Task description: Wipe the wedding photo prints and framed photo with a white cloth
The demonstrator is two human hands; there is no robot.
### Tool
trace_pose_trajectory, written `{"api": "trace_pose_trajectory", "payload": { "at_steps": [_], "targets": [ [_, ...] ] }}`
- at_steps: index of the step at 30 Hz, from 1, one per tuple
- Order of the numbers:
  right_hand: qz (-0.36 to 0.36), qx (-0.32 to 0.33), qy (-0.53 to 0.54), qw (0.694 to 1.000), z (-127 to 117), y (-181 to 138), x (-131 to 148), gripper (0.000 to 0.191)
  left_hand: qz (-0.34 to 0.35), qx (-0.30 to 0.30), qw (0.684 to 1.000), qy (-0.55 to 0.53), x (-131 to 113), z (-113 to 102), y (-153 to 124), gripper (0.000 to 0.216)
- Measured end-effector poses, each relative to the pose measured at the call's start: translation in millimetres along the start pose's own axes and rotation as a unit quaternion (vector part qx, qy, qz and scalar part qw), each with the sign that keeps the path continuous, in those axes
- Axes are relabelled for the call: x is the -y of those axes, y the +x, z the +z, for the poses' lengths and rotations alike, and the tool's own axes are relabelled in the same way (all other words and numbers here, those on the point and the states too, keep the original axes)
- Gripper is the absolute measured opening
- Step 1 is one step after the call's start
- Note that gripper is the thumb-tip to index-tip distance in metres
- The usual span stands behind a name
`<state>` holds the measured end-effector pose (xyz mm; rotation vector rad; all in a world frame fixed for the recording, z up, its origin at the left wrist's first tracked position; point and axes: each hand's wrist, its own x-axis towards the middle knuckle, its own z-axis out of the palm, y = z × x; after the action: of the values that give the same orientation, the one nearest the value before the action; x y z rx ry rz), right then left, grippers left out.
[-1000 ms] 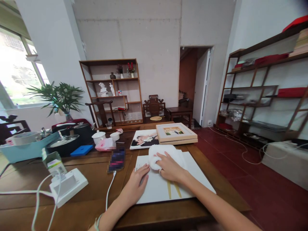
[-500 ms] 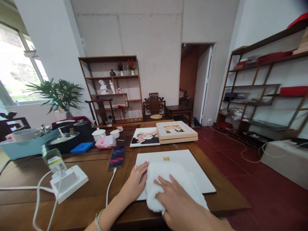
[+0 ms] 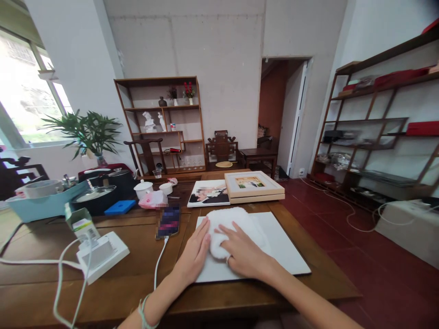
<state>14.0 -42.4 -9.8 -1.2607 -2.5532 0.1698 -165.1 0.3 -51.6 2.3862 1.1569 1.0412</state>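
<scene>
A folded, fluffy white towel (image 3: pixel 236 214) lies bunched on a white flat board (image 3: pixel 284 251), which rests near the front edge of the wooden table. My right hand (image 3: pixel 242 253) presses on the towel with spread, slightly bent fingers and has hold of it; a ring shows on one finger. At the towel's left side my left hand (image 3: pixel 195 251) lies with fingers stretched out and together, over the board's left part. Its fingertips touch or nearly touch the towel's edge. The towel hides the upper middle of the board.
Behind the board are a photo panel (image 3: pixel 208 194) and stacked framed pictures (image 3: pixel 255 194). To the left lie a phone (image 3: pixel 168 221) on a cable, a white power block (image 3: pixel 103 256), a blue box (image 3: pixel 120 207), a pot (image 3: pixel 94 198) and white cups (image 3: pixel 143 188).
My right hand has pushed the towel away from me, toward the board's far edge, covering the small yellowish patch there. My left hand has shifted slightly. The camera view has shifted a little.
</scene>
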Motion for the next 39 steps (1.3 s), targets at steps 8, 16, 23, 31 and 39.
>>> {"api": "trace_pose_trajectory", "payload": {
  "at_steps": [8, 16, 23, 31, 39],
  "targets": [
    [-0.071, 0.117, 0.23, 0.964, -36, -47, 13, 0.018, -0.014, 0.014, 0.999, -0.029, -8, -5, -1, 0.042],
    [0.224, -0.106, 0.511, 0.823, -68, -43, -49, 0.045, -0.01, 0.084, 0.996, 0.029, -8, -2, -2, 0.03],
    [0.076, -0.219, 0.067, 0.97, -67, 12, -55, 0.022, -0.011, 0.086, 0.995, 0.044, -10, -1, -1, 0.029],
    [-0.039, -0.011, -0.026, 0.999, -14, 56, -26, 0.034, 0.04, 0.06, 0.997, 0.03, -8, -2, -1, 0.027],
    [0.046, 0.018, -0.048, 0.998, -20, 24, -70, 0.046, -0.007, 0.082, 0.996, 0.045, -7, -1, -2, 0.03]
  ]
}}
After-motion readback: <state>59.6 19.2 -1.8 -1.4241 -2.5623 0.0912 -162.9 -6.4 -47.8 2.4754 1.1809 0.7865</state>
